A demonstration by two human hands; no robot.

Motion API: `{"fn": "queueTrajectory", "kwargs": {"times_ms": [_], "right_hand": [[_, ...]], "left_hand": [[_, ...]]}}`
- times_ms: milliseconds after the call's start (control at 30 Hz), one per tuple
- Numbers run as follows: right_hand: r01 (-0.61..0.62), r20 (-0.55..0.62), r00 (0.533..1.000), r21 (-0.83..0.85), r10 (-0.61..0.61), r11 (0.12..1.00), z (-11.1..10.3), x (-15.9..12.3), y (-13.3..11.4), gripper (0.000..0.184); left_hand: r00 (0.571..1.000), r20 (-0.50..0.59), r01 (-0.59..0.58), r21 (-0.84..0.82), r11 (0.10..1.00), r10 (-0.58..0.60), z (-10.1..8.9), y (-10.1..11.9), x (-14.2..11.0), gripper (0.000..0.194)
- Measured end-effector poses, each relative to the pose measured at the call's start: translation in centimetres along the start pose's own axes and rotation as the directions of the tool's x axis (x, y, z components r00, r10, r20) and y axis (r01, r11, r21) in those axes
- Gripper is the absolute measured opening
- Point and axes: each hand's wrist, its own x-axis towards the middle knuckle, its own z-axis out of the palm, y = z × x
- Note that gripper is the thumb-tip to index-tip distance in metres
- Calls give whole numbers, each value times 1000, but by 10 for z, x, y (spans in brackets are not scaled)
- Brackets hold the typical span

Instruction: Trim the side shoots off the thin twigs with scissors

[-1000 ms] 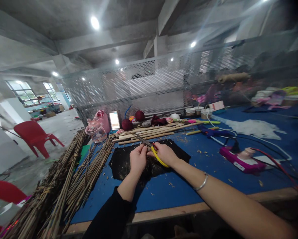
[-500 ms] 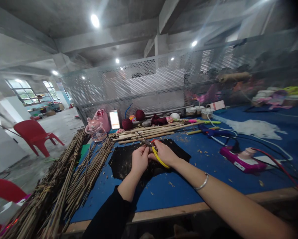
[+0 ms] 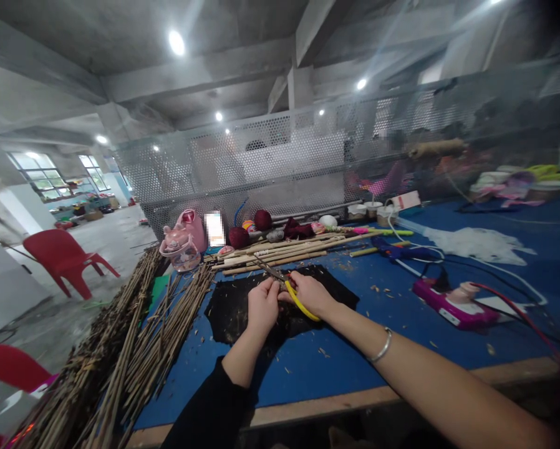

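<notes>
My right hand [image 3: 310, 294] is closed round a pair of yellow-handled shears [image 3: 303, 304], whose metal blades point away to the upper left. Close beside it, my left hand [image 3: 263, 304] is closed, thumb against fingers, just below the blades. Whatever it pinches is too small and hidden to make out. Both hands are over a black cloth [image 3: 228, 308] strewn with small chips, which lies on the blue tabletop [image 3: 303, 368].
Bundles of thin brown twigs [image 3: 168, 330] lie left. Pale sticks [image 3: 280, 254], dark red yarn balls [image 3: 262, 219], a pink pot [image 3: 181, 246] and a phone [image 3: 214, 228] are behind. At right are a glue gun [image 3: 392, 249], a purple power strip [image 3: 453, 304] and cables.
The camera view has shifted slightly. Both hands stay together over the black cloth, with the shears still in my right hand; their blades look closer together now.
</notes>
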Motion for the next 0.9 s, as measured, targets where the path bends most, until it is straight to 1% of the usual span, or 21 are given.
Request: {"fn": "queueTrajectory", "kwargs": {"times_ms": [133,233,333,433,500,633,767,900], "right_hand": [[-11,19,1000,-8,12,1000,-1,0,-2,43],[-5,-2,1000,-45,5,999,-2,-2,-3,45],[25,-25,999,-62,-27,998,-2,-3,-3,48],[57,-40,997,-45,-59,997,-1,-4,-2,48],[62,-35,997,-19,-62,998,0,-4,-1,46],[49,-8,999,44,-49,998,3,-4,1,43],[15,0,1000,46,-15,999,5,-2,2,43],[-13,4,1000,41,13,999,4,-1,3,43]], "left_hand": [[999,-35,26,10,1000,-25,-1,4,1,28],[996,-63,60,-10,998,-61,-3,6,2,28],[996,-77,42,-36,998,-45,-3,6,3,28],[997,-69,29,-62,998,-33,-2,5,3,28],[997,-65,26,-49,998,-29,-1,6,2,30],[997,-74,-5,5,1000,5,-2,7,1,31],[997,-74,-6,-19,1000,4,-2,5,0,32],[997,-75,27,-54,998,-31,-2,5,1,31]]}}
